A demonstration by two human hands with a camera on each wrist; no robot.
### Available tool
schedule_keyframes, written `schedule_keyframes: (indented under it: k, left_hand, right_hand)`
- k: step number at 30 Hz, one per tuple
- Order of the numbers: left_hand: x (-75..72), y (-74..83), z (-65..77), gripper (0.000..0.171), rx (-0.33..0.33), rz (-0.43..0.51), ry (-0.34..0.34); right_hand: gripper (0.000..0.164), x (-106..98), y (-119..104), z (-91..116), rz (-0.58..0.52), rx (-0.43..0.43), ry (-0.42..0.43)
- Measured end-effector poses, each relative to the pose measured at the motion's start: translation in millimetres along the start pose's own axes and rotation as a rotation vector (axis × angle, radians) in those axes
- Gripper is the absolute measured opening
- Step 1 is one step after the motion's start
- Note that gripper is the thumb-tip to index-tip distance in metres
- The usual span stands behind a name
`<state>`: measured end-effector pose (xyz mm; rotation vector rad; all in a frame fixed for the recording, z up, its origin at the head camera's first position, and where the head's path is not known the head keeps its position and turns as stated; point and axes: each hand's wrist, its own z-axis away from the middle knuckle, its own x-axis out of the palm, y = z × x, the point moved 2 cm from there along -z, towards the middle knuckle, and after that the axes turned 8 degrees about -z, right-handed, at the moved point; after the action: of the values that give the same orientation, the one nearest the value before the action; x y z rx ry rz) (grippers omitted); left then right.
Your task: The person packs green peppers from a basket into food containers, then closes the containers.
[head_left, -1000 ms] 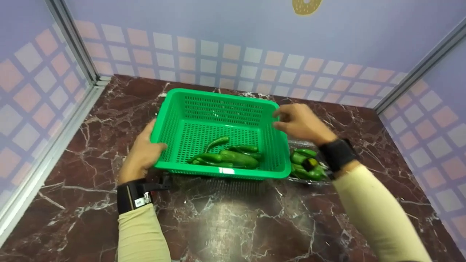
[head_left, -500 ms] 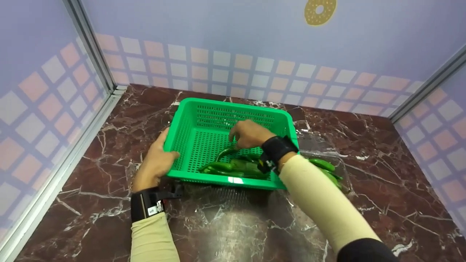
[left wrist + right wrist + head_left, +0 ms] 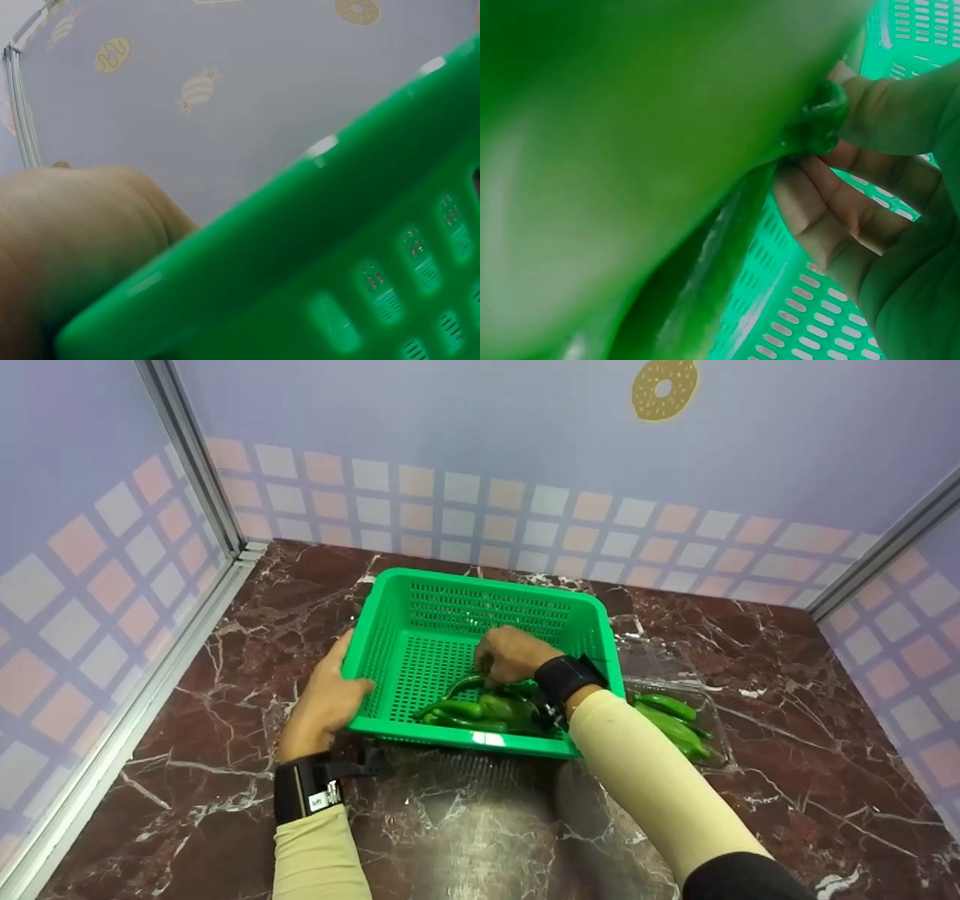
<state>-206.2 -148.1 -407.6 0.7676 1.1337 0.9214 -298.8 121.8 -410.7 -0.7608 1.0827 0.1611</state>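
A green plastic basket [image 3: 420,577] with slotted walls holds several long green peppers [image 3: 457,709] along its near side. My left hand [image 3: 322,701] grips the basket's left side, thumb over the rim; in the left wrist view the rim crosses close beside that hand [image 3: 90,232]. Inside the basket, my right hand [image 3: 514,654] reaches down among the peppers. The right wrist view has thumb and fingers [image 3: 817,217] pinching the end of a green pepper [image 3: 825,112], while another large, blurred pepper [image 3: 630,150] fills much of that view.
Right of the basket lies a clear plastic tray [image 3: 724,742] with several more green peppers [image 3: 675,727], partly behind the right forearm. The dark red marbled tabletop [image 3: 202,802] meets tile-patterned walls [image 3: 450,435] at the back and sides.
My right hand has moved left from the basket's right rim into the basket, then lower onto the peppers. My left hand keeps its hold on the rim.
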Motion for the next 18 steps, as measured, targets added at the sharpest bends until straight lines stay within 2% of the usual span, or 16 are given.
schedule_keyframes:
  k: [12, 18]
  left_hand:
    - [1.6, 2.4, -1.6, 0.093, -0.005, -0.001, -0.007]
    - [1.0, 0.3, -1.9, 0.093, -0.001, 0.004, 0.005]
  right_hand:
    - [0.024, 1.4, 3.8, -0.5, -0.014, 0.010, 0.011]
    - [0.023, 2.0, 3.5, -3.8, -0.001, -0.017, 0.002]
